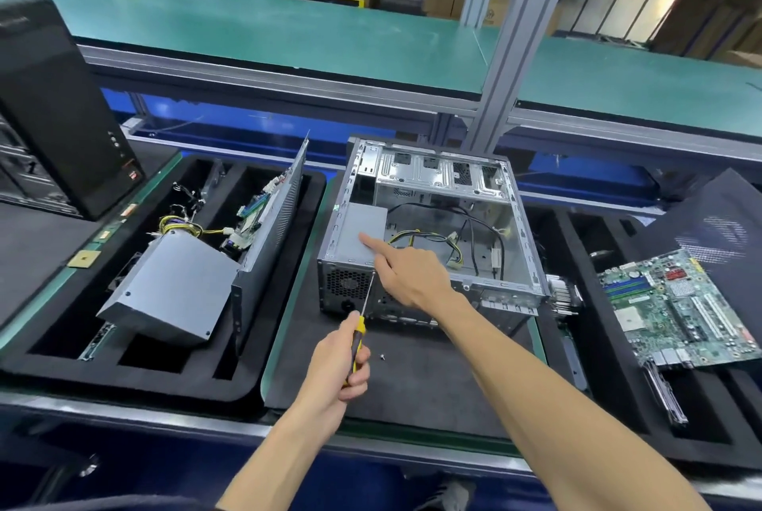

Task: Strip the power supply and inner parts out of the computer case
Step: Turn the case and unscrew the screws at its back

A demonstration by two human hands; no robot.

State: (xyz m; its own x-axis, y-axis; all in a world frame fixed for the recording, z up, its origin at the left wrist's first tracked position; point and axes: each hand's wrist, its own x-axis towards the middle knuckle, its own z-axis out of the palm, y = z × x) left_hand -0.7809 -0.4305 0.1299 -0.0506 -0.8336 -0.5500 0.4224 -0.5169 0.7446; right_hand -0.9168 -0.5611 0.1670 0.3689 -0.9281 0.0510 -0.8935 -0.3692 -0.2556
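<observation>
A: Yellow handle gripped in the left hand, screwdriver tip at the computer case rear edge?

B: Yes. Right hand, forefinger out, steadies the power supply inside the case's near-left corner. Keep the blade square, press firmly.

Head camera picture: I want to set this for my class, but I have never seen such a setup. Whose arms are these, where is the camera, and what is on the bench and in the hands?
There is no robot here. The one picture comes from a camera worn on a person's head, looking down at their own two arms. The left hand grips a yellow-handled screwdriver, its tip at the back edge of an open computer case. The right hand points one straight finger onto the grey power supply still inside the case, beside loose cables. A small screw lies on the dark mat. A tray on the left holds another power supply. A green motherboard lies on the right.
</observation>
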